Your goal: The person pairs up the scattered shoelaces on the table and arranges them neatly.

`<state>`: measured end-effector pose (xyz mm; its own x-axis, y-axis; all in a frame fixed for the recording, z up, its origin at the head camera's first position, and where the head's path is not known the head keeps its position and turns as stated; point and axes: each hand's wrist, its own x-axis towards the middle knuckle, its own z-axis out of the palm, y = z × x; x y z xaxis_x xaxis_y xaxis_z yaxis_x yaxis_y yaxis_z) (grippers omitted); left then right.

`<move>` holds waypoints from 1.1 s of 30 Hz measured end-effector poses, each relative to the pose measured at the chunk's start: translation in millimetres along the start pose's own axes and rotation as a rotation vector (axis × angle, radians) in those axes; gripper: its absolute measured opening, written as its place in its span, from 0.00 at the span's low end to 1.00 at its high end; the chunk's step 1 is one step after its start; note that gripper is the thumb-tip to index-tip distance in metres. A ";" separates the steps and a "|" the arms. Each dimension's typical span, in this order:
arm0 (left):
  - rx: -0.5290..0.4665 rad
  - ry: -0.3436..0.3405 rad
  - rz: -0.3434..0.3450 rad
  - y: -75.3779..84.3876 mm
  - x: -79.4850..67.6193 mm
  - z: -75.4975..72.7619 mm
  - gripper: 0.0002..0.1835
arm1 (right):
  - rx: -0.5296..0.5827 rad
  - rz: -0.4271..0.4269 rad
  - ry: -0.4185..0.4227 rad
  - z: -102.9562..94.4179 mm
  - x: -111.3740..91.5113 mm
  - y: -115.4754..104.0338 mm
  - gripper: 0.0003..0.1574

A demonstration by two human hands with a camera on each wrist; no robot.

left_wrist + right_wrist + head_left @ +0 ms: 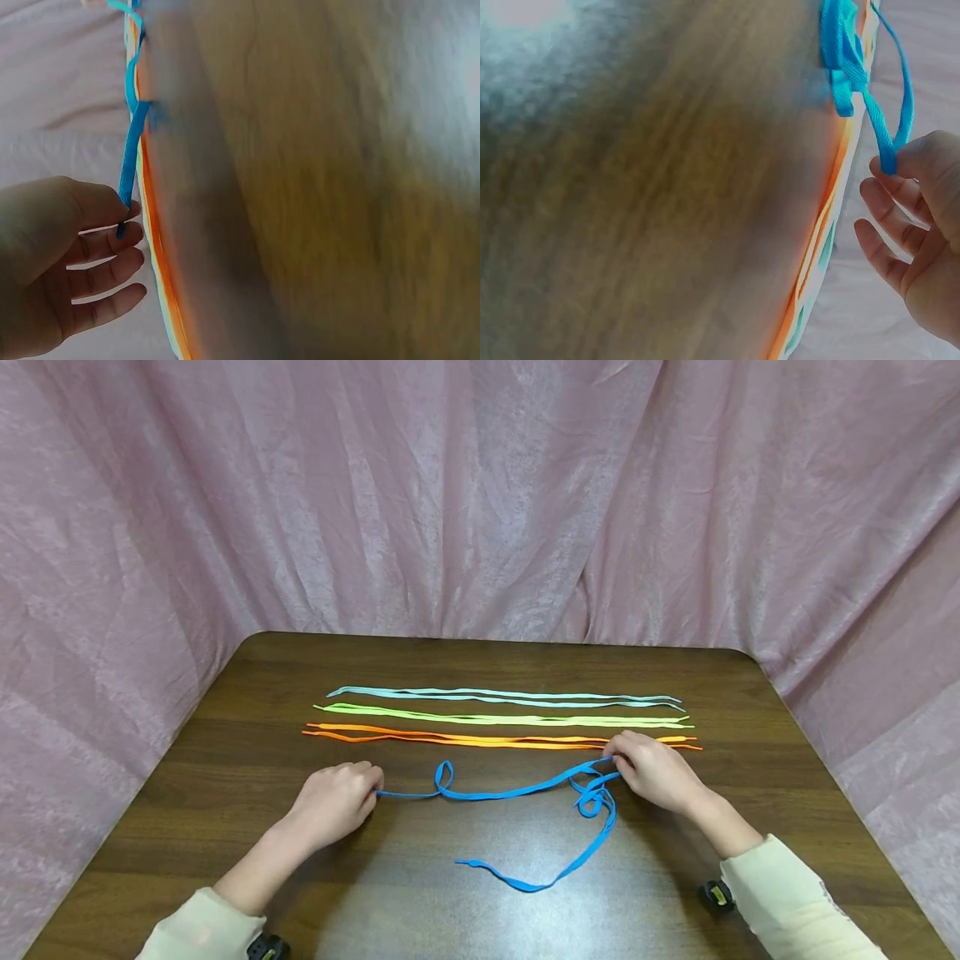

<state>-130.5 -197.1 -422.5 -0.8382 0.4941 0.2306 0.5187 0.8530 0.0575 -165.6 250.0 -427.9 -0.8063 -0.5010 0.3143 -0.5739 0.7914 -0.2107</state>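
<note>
A blue shoelace stretches between both hands, with a small loop near its left part. My left hand pinches one tip of it between thumb and forefinger; in the left wrist view the other fingers are spread apart. My right hand pinches the lace farther along, where it folds back, as the right wrist view shows of the blue lace. Below the right fingers the lace bunches in loose loops, and its free end curves back over the table toward the middle.
Beyond the hands, orange laces, yellow-green laces and pale blue laces lie in straight rows across the brown wooden table. A pink curtain hangs behind the table's far edge and along the sides.
</note>
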 end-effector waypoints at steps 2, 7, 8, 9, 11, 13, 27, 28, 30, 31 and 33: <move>-0.005 0.005 -0.015 -6.4 -1.4 -2.9 0.08 | -0.005 -0.002 0.024 -2.7 1.0 0.7 0.08; -0.012 0.004 -0.061 -22.7 -3.5 -7.4 0.08 | -0.002 -0.023 0.099 -8.9 4.6 3.8 0.10; -0.012 0.000 -0.074 -25.9 -3.7 -7.8 0.07 | -0.002 -0.027 0.111 -10.2 5.1 4.6 0.10; -0.015 -0.002 -0.087 -29.0 -3.8 -8.5 0.07 | -0.005 -0.031 0.125 -11.7 5.4 5.6 0.11; -0.023 -0.012 -0.113 -35.2 -3.8 -9.4 0.07 | -0.010 -0.027 0.143 -15.0 5.9 7.4 0.11; -0.027 -0.015 -0.138 -41.2 -3.8 -10.1 0.07 | -0.017 -0.017 0.147 -18.4 6.1 9.6 0.11; -0.035 -0.002 -0.223 -81.2 -3.0 -9.9 0.05 | -0.062 0.039 0.145 -28.5 -4.7 33.8 0.10; -0.036 -0.005 -0.228 -82.9 -2.4 -10.0 0.04 | -0.062 0.047 0.140 -28.5 -5.9 35.4 0.10; -0.038 -0.017 -0.237 -85.9 -1.3 -10.1 0.03 | -0.064 0.052 0.131 -28.6 -8.1 38.1 0.10; -0.036 -0.019 -0.240 -87.4 -1.0 -10.0 0.03 | -0.067 0.055 0.126 -28.5 -9.1 39.4 0.10; -0.032 -0.025 -0.248 -90.1 -0.3 -10.1 0.02 | -0.069 0.061 0.118 -28.0 -11.5 42.0 0.10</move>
<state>-175.2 -275.8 -418.0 -0.9441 0.2748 0.1821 0.3015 0.9431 0.1399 -176.4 298.8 -414.5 -0.8143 -0.4100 0.4108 -0.5100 0.8433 -0.1693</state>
